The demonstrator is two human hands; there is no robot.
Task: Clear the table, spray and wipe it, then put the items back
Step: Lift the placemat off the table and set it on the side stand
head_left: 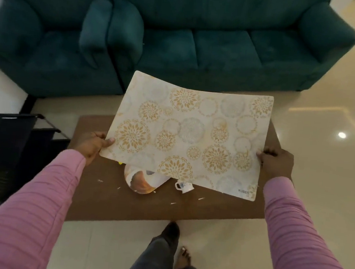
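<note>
Placemat (190, 135) held above the counter (103, 192); our left hand (94, 146) pinches its 9 o'clock edge, right hand (277, 162) grips 3 o'clock. Pot (140, 181) and cup (184, 187) underneath at 6 o'clock.

I counted two hands, my left hand (92, 146) and my right hand (277, 162), one placemat (189, 135) and one table (123, 204). There was one white cup (183, 186), one round brown-and-white pot (140, 182) and perhaps four or five white scraps (173, 203), too small to count surely. I saw two green seats: one armchair (40, 43), one three-seat sofa (222, 48).
</note>
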